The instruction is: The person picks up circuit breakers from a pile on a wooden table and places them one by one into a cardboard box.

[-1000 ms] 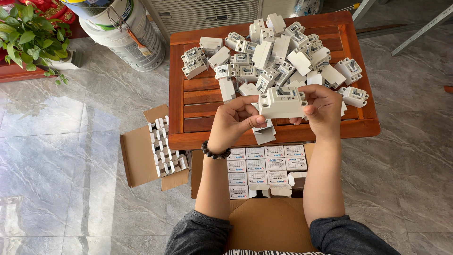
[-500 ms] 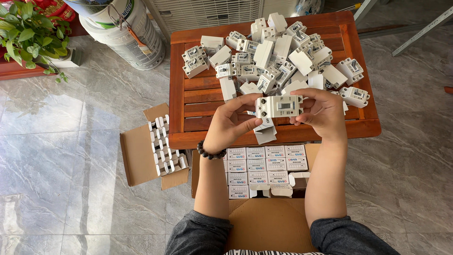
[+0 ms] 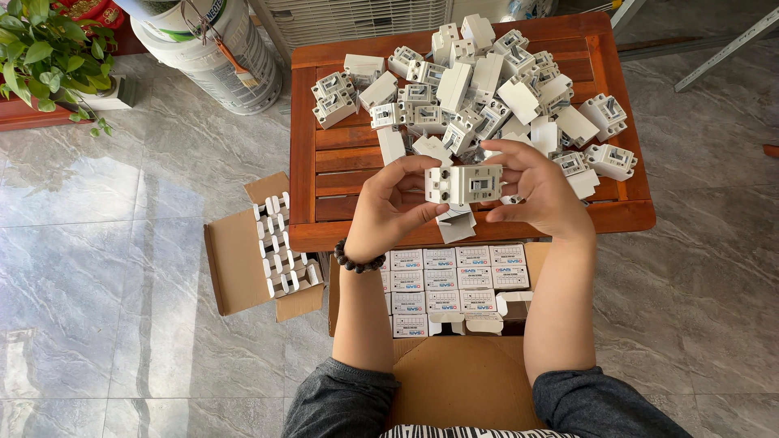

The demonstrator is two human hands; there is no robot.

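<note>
Head view: left hand (image 3: 389,212) and right hand (image 3: 535,191) pinch one white breaker (image 3: 464,183) by its two ends, fingers closed on it, held level above the near edge of the wooden table (image 3: 312,174). It looks like a rigid, light plastic block with smooth faces, so the short ends give the surest hold. A loose pile (image 3: 487,89) crowds the tabletop behind; open room lies toward the carton (image 3: 454,280) of small boxes below, with a second box (image 3: 251,259) on the floor at left.
</note>
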